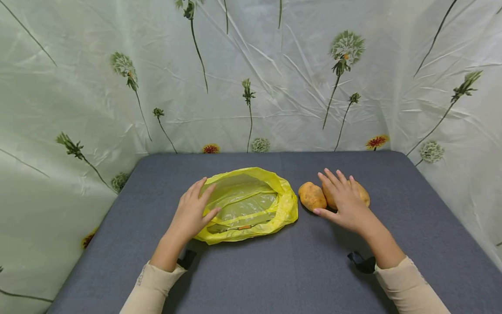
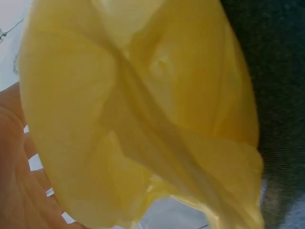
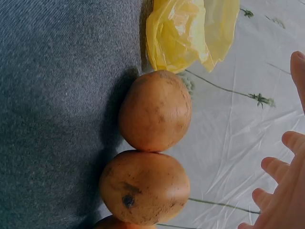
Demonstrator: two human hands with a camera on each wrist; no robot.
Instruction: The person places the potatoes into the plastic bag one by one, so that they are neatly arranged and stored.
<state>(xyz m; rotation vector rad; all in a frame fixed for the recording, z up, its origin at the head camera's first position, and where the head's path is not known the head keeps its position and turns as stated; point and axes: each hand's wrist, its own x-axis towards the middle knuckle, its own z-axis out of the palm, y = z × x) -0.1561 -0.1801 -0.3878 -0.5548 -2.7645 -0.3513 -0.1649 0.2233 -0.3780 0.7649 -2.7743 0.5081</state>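
A yellow plastic bag (image 1: 288,205) lies on the table with its mouth spread wide. My left hand (image 1: 192,211) is at the bag's left edge, fingers apart and gripping nothing; whether it touches the plastic I cannot tell. The left wrist view is mostly filled by the bag's side (image 2: 143,95), the palm (image 2: 19,176) beside it. Right of the bag, potatoes sit in a row: a near one (image 1: 312,197), then others partly hidden beneath my right hand (image 1: 345,203). That hand hovers over them with fingers extended. In the right wrist view, one potato (image 3: 143,188) has a dark spot.
The table (image 1: 266,274) has a dark grey cloth cover. Behind and beside it hangs a pale sheet (image 1: 282,78) printed with dandelions. A small orange-brown patch (image 1: 244,227) shows inside the bag near its front rim. Black straps (image 1: 361,263) hang at both wrists.
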